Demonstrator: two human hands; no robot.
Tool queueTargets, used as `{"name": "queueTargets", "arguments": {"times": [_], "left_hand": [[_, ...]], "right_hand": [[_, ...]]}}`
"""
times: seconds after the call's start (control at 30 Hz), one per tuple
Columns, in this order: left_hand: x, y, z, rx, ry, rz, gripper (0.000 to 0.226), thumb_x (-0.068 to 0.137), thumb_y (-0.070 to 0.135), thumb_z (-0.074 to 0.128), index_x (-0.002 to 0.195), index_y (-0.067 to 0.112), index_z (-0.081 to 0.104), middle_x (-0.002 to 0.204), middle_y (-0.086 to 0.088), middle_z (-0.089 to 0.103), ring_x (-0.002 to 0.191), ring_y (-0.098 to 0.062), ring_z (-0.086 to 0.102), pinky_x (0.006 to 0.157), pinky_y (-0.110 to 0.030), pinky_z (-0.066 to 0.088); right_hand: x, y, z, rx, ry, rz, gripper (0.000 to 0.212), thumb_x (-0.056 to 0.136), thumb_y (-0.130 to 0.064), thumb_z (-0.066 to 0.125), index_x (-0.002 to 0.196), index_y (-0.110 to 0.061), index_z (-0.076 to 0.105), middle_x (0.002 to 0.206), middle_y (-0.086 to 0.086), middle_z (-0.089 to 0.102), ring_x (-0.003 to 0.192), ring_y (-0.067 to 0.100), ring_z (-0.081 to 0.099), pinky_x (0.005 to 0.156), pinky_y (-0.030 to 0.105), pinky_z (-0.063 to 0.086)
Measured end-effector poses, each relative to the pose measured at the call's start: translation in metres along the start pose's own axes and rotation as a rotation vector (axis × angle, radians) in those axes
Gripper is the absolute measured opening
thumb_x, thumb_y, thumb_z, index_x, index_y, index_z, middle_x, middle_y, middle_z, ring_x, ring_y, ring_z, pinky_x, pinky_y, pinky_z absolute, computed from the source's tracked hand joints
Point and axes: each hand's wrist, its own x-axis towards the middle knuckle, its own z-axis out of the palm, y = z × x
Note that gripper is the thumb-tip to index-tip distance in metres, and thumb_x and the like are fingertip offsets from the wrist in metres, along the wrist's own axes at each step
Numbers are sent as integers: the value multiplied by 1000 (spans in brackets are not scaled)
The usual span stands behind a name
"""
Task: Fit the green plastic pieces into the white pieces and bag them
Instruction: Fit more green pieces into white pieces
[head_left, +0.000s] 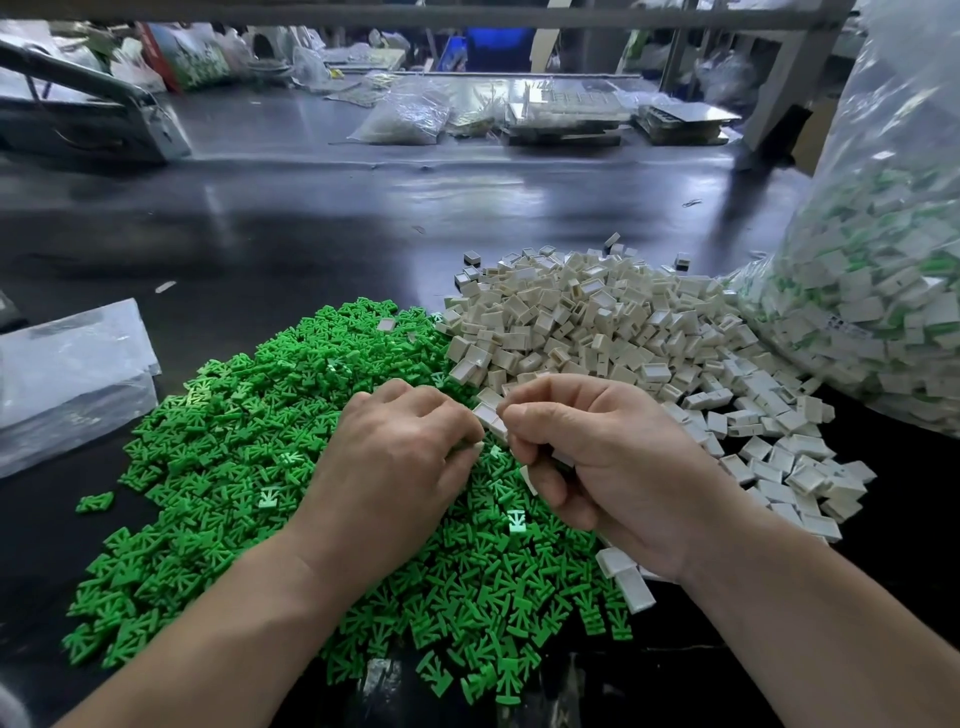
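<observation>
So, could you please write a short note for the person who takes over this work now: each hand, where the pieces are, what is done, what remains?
Hands: the left hand and the right hand, both curled, pinch one white piece between them; the right hand has more white ones in its palm. A green insert there cannot be seen.
Things: green pile front left, white pile behind it to the right, both on the dark table.
Done: the clear bag at far right holds many fitted pieces.
Left: both piles are large; much fitting and bagging remains.
</observation>
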Motion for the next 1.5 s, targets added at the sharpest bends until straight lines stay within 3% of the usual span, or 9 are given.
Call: {"name": "queueTargets", "arguments": {"times": [0.13,0.23,0.33,0.5,0.77,0.93,1.27,1.4,1.5], "left_hand": [[-2,5,-8,-492,149,-217,12,88,22,69,98,29,68,90,14,68,87,-2,63,73,-14,49],[-5,14,-16,-766,193,-249,19,87,18,71,99,32,65,95,13,70,88,-5,67,70,-10,49],[-9,25,-20,-699,188,-156,28,86,25,73,109,33,60,103,20,69,93,-1,65,75,-7,46],[-11,22,-18,-535,146,-148,33,85,37,65,117,34,58,102,23,65,96,5,60,76,-8,45],[-16,9,-21,27,-231,-66,40,80,67,49,105,42,67,98,21,58,96,-3,49,77,-23,29],[-14,11,-20,60,-265,-39,41,80,66,40,99,43,68,92,24,53,86,-3,41,82,-28,33],[-13,15,-14,46,-242,66,20,86,50,59,90,35,71,87,14,59,86,-14,55,81,-39,46],[-14,10,-10,32,-198,61,19,85,48,56,85,33,67,84,16,58,83,-10,54,79,-35,47],[-15,8,-11,-138,-84,-67,19,88,51,52,85,35,62,79,19,60,81,1,51,68,-15,43]], "right_hand": [[1,2,0,-53,47,6,12,94,-7,63,89,-15,71,69,4,60,44,13,46,33,19,31],[1,0,1,50,-6,85,8,94,-20,67,93,-15,72,72,4,60,44,11,46,34,17,30],[-1,-1,1,106,-96,138,19,89,-39,70,85,-21,74,71,3,58,45,10,45,35,15,29],[-1,-2,-2,165,-68,104,15,91,-26,66,79,-18,63,68,3,55,42,9,43,33,15,29],[3,-6,-11,392,-53,99,11,79,-19,67,80,-15,56,72,5,59,44,9,46,31,17,31],[3,-4,-11,357,-66,102,16,91,-16,63,75,-18,62,73,5,59,46,10,47,32,17,32],[2,-3,-8,289,-52,83,11,91,-16,63,82,-15,59,74,6,59,50,12,45,33,19,31],[3,-1,-8,266,-33,77,9,92,-16,64,84,-15,61,73,6,59,49,12,46,34,18,30],[3,-1,-8,236,-32,67,6,90,-17,67,88,-14,62,73,5,60,48,11,47,34,17,30]]}}
